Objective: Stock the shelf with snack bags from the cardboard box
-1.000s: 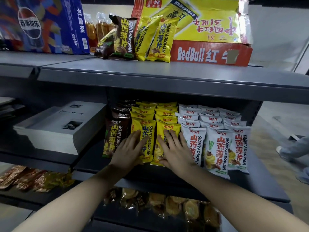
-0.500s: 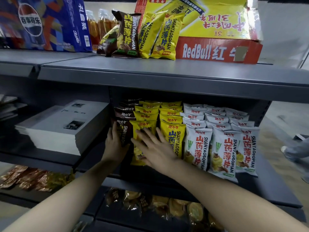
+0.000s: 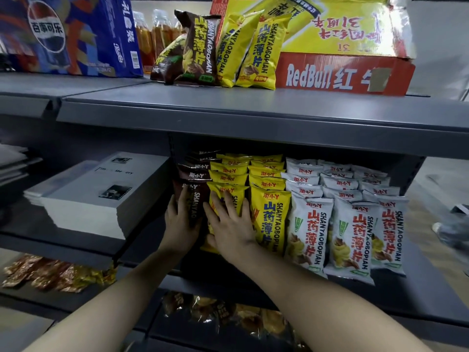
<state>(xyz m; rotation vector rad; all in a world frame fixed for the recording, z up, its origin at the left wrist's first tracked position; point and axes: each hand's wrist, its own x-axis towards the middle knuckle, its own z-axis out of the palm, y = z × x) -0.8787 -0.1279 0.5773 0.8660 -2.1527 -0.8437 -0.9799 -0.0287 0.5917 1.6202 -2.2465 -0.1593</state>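
Broadly, a grey metal shelving unit [image 3: 253, 123] fills the head view, seen by a person standing close and reaching in with both bare arms.

On its top deck sits the red and yellow cardboard box [image 3: 342, 72], flap raised. Loose snack bags lean against its left side, one brown [image 3: 200, 47] and two yellow [image 3: 256, 52], probably parked there within reach for stocking. Left of them are drink bottles [image 3: 152, 36] and a blue cola carton [image 3: 63, 34].

On the middle shelf [image 3: 426, 288], the stocked snack bags stand upright in rows running front to back. White rows [image 3: 350, 237] are on the right, two yellow rows [image 3: 271, 219] in the middle and one brown row on the left. A stack of white booklets [image 3: 101, 199] lies just beside the brown row.

The right hand [image 3: 233, 229] lies flat on the front yellow bag [image 3: 228, 191] of the left yellow row, fingers spread and straight, pinching nothing. The left hand [image 3: 181, 224] presses straight fingers against the front brown bag [image 3: 196, 207] at its left edge. Whether its thumb wraps the bag cannot be told.

Both hands seem to be squaring the rows, pushing the front bags upright and back. The bags by the box look not yet shelved.
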